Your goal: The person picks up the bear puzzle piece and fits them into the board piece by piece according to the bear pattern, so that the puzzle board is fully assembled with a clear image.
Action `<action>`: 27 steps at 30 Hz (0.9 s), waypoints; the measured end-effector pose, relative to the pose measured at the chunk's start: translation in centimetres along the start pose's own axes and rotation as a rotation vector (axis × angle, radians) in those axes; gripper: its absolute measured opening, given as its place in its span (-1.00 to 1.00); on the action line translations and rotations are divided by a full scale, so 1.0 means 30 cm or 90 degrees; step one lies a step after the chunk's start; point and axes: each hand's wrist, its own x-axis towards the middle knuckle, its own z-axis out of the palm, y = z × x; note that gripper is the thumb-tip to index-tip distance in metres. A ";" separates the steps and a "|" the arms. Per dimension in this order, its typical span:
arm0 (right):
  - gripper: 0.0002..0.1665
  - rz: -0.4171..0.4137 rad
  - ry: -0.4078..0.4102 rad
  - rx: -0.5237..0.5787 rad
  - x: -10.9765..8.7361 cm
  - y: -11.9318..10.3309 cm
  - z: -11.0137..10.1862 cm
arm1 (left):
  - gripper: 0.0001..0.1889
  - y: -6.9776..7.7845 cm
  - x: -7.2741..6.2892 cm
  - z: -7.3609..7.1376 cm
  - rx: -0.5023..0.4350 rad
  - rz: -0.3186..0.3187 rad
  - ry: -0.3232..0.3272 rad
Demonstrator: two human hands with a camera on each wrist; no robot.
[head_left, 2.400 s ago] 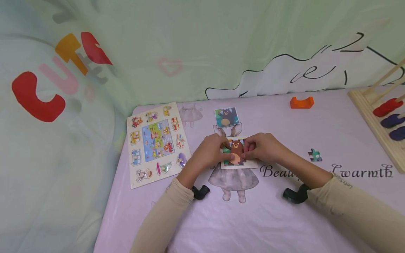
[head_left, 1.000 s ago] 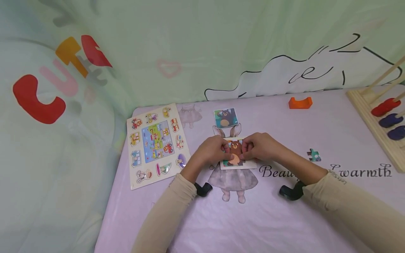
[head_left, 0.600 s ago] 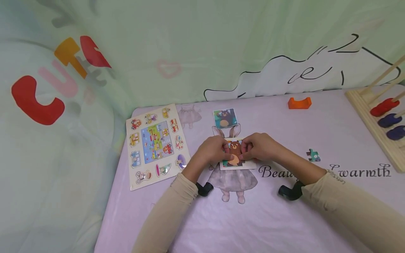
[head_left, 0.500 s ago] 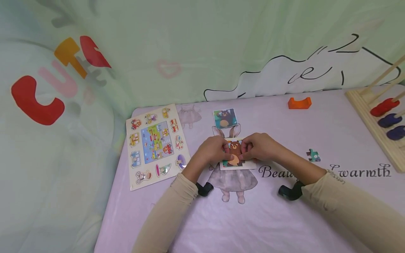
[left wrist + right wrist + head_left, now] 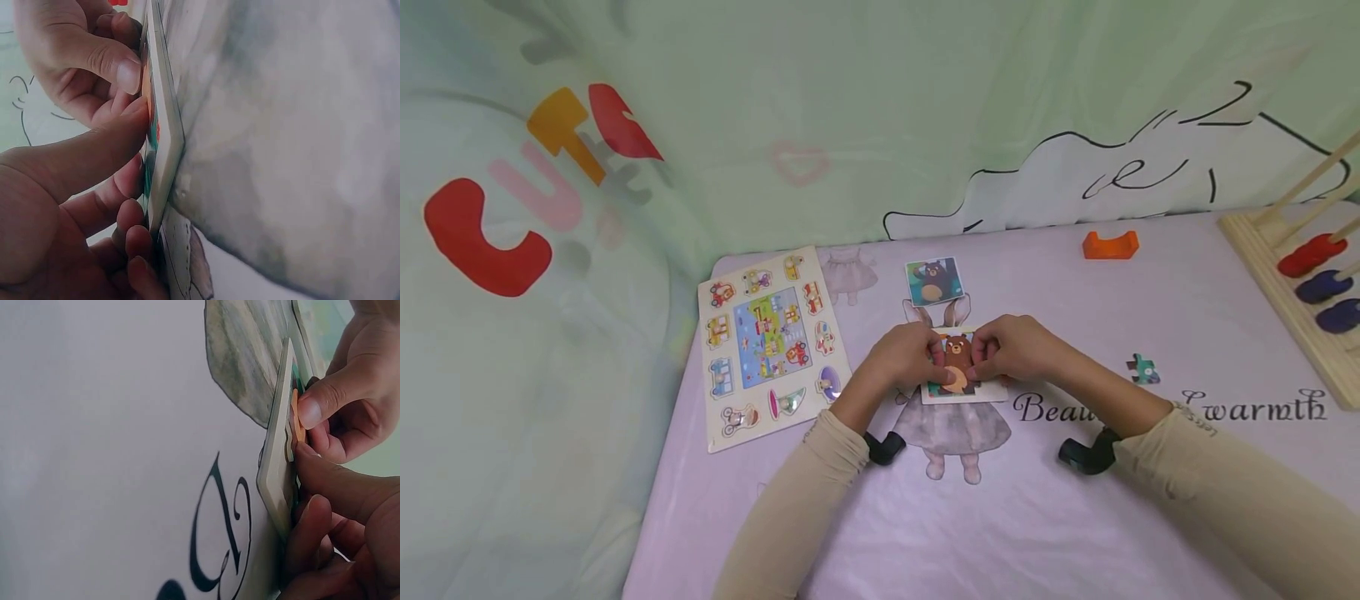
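A small square puzzle board (image 5: 996, 390) lies on the tablecloth with a brown bear puzzle piece (image 5: 957, 348) on it. From the left, my left hand (image 5: 910, 357) has its thumb on the bear's belly, its fingers curled by the board's left edge. My right hand (image 5: 1024, 348) pinches at the bear's right side, thumb close to the left thumb. In the right wrist view, the orange belly part (image 5: 297, 412) sits slightly proud of the board under both thumbs. The curled fingers partly hide the board's sides. A loose green puzzle piece (image 5: 1143, 368) lies to the right.
Behind the board lies a bear picture card (image 5: 934, 282). A vehicle peg puzzle (image 5: 715, 427) is at the left. At the back right sit an orange block (image 5: 1111, 245) and a wooden bead frame (image 5: 1285, 308). Black curved pieces (image 5: 1088, 455) show beneath both wrists.
The two hands have stayed on the bear puzzle, with the thumbs drawing slightly closer together. The camera view has shifted a little; the other things lie as before.
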 end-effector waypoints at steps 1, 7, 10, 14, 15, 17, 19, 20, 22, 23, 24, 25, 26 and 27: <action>-0.79 0.002 -0.001 0.000 0.001 0.001 0.001 | -0.73 0.000 0.000 0.000 -0.001 0.000 0.000; -0.78 0.003 0.000 -0.003 0.001 -0.001 0.001 | -0.73 0.001 0.001 0.000 -0.001 -0.003 0.000; -0.77 0.005 0.000 -0.006 0.001 -0.005 0.000 | -0.73 0.002 0.001 -0.001 0.000 -0.002 0.000; -0.77 0.001 0.002 -0.009 0.001 -0.005 0.003 | -0.74 0.000 -0.002 -0.005 -0.007 0.005 -0.008; -0.77 0.000 0.002 -0.010 0.001 -0.005 0.003 | -0.74 0.000 -0.002 -0.006 -0.009 0.006 -0.010; -0.77 -0.001 -0.002 -0.008 0.000 -0.004 0.002 | -0.74 -0.001 -0.002 -0.007 -0.011 0.009 -0.012; -0.78 0.000 -0.007 -0.006 -0.001 -0.005 -0.002 | -0.74 -0.001 -0.001 -0.005 -0.008 0.010 -0.010; -0.78 -0.001 -0.010 -0.005 -0.002 -0.007 -0.004 | -0.74 -0.001 -0.001 -0.005 -0.007 0.011 -0.009; -0.77 -0.002 -0.012 -0.005 -0.005 -0.011 -0.008 | -0.74 -0.003 0.000 -0.004 -0.007 0.013 -0.007; -0.77 -0.003 -0.012 -0.006 -0.005 -0.012 -0.009 | -0.74 -0.004 0.001 -0.004 -0.007 0.013 -0.007; -0.77 -0.005 -0.011 -0.007 -0.006 -0.015 -0.010 | -0.74 -0.006 0.001 -0.003 -0.009 0.014 -0.007; -0.76 -0.008 -0.009 -0.009 -0.007 -0.017 -0.010 | -0.74 -0.007 0.001 -0.003 -0.011 0.014 -0.007; -0.75 -0.009 -0.007 -0.012 -0.007 -0.018 -0.010 | -0.74 -0.008 0.000 -0.004 -0.013 0.014 -0.008; -0.75 -0.010 -0.005 -0.015 -0.007 -0.018 -0.009 | -0.74 -0.010 0.001 -0.003 -0.015 0.014 -0.008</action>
